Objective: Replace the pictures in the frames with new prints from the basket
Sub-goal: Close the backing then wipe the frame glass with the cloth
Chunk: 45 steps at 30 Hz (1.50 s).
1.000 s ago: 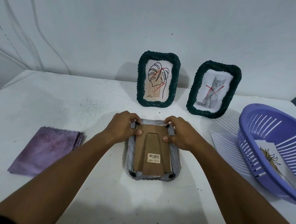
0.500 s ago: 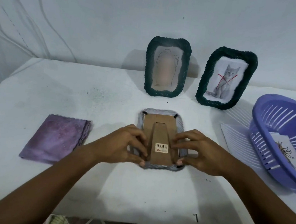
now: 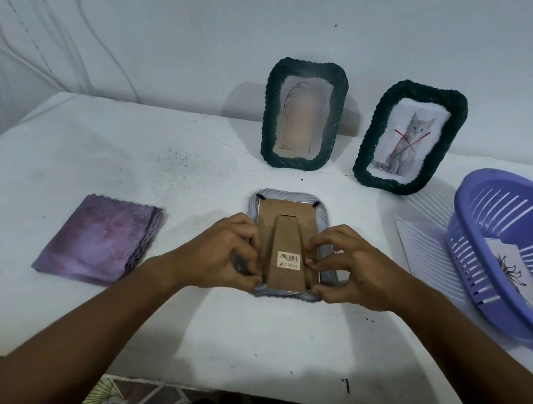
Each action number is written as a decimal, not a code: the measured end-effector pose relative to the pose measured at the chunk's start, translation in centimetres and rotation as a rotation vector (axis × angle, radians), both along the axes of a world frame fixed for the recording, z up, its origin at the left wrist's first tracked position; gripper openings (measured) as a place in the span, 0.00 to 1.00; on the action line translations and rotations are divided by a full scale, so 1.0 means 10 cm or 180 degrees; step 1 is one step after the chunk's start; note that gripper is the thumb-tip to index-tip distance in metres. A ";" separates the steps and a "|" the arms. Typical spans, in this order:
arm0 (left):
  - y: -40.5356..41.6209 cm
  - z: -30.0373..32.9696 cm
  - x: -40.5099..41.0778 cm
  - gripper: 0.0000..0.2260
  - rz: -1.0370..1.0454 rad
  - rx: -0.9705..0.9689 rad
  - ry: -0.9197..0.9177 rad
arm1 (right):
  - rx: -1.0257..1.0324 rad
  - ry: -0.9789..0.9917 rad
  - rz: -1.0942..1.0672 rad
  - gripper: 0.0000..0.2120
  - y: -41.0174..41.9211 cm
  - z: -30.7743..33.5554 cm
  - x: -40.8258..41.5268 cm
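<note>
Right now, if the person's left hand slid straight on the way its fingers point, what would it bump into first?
The left hand points right across the face-down grey frame, so it would likely first meet the raised brown cardboard stand, then the right hand beyond it.

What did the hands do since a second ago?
Both hands slid from the far corners of the face-down grey frame toward its near end. The left hand and right hand now pinch at the cardboard back near the bottom. The frame, the two green frames, the purple cloth and the basket stayed put.
</note>
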State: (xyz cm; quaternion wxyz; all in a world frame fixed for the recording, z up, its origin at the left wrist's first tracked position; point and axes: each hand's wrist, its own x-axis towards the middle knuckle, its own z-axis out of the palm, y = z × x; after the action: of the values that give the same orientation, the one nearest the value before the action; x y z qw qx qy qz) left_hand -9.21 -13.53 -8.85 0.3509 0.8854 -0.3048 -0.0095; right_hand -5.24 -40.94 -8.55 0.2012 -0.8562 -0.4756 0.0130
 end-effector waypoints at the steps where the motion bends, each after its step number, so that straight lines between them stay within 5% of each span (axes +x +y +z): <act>1: 0.01 0.00 0.00 0.09 -0.0014 -0.0040 0.0066 | 0.0102 -0.0005 -0.0055 0.19 0.00 -0.04 -0.02; 7: 0.03 0.02 0.04 0.10 0.0100 -0.0050 0.0383 | 0.0646 0.0492 -0.0602 0.18 -0.05 -0.17 -0.15; 10: -0.05 0.11 0.12 0.08 0.0439 0.0095 0.0344 | 0.1013 0.0853 -0.1717 0.11 0.04 -0.16 -0.17; 13: -0.20 0.22 0.19 0.03 0.0832 -0.0057 0.0266 | 0.0562 0.0999 -0.2461 0.16 0.18 -0.08 -0.06; 15: -0.29 0.28 0.23 0.08 0.0854 -0.0021 0.0386 | 0.0520 0.1158 -0.2567 0.16 0.27 0.01 0.01; 19: -0.37 0.36 0.27 0.09 0.0980 0.0193 0.0622 | 0.1502 0.1886 -0.2900 0.12 0.34 0.15 0.01; 24: -0.34 0.71 0.23 0.19 0.1710 -0.1231 0.1898 | 0.2853 0.2363 -0.2538 0.09 0.50 0.50 -0.13; 27: -0.30 0.87 0.22 0.23 0.1851 -0.1615 0.2149 | 0.3194 0.2638 -0.2143 0.10 0.64 0.63 -0.18; 32: -0.22 0.91 0.21 0.15 0.1941 -0.2133 0.2351 | 0.3050 0.2565 -0.1940 0.11 0.79 0.60 -0.16; 39: -0.10 0.47 0.15 0.08 0.2032 -0.2902 0.2417 | 0.1846 0.1799 -0.2455 0.15 0.56 0.11 -0.07; 42: -0.09 0.27 0.16 0.09 0.2041 -0.2541 0.2356 | 0.1698 0.1613 -0.2498 0.17 0.46 0.00 -0.06; 45: 0.00 0.11 0.19 0.10 0.2013 -0.1400 0.1765 | 0.1722 0.1555 -0.2542 0.17 0.38 -0.06 -0.06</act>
State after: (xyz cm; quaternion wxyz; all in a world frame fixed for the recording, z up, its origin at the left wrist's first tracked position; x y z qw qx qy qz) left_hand -7.36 -13.56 -7.75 0.5839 0.8035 0.0901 -0.0735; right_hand -5.88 -37.16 -9.13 0.5086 -0.8601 -0.0389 0.0114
